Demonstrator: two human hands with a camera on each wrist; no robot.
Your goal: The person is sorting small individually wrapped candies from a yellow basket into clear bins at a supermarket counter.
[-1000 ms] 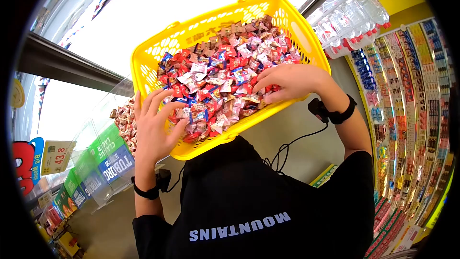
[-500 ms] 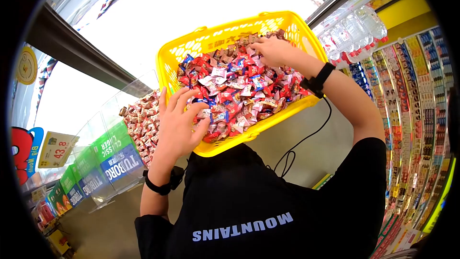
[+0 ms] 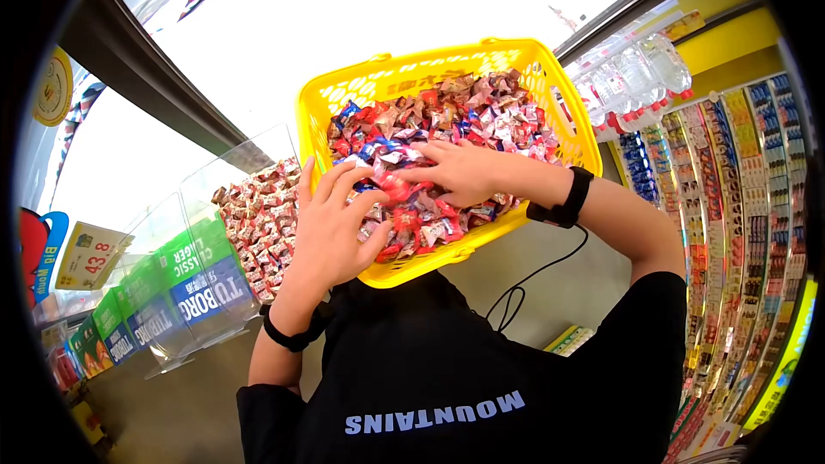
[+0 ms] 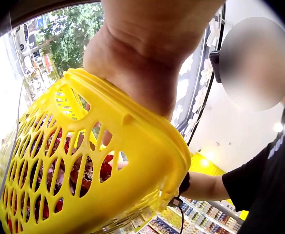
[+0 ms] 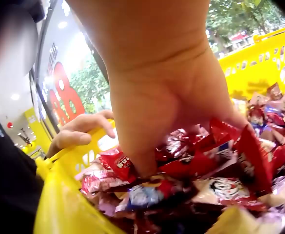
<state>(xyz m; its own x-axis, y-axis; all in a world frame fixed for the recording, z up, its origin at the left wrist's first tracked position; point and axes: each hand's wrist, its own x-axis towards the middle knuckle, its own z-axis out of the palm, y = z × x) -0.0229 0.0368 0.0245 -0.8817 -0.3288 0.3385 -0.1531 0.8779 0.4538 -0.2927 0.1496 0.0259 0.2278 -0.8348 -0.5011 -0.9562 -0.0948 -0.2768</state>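
A yellow basket is filled with wrapped candies, many red, some pink, brown and blue. My left hand lies over its near left rim, fingers spread and reaching inside among the candies. My right hand is down in the near middle of the heap, fingers forward, with blurred red wrappers beside the fingertips. The right wrist view shows that hand sunk among red wrappers, its fingertips hidden. In the left wrist view the basket's slotted wall hides most of the left fingers.
Left of the basket, more candies lie behind a clear panel above green and blue boxes. A price sign stands at far left. Bottles and packed shelves are on the right. A cable hangs from the right wrist.
The right hand went from the near right part of the heap to its far side, then back to the near middle. In the view, the basket and left hand shifted right.
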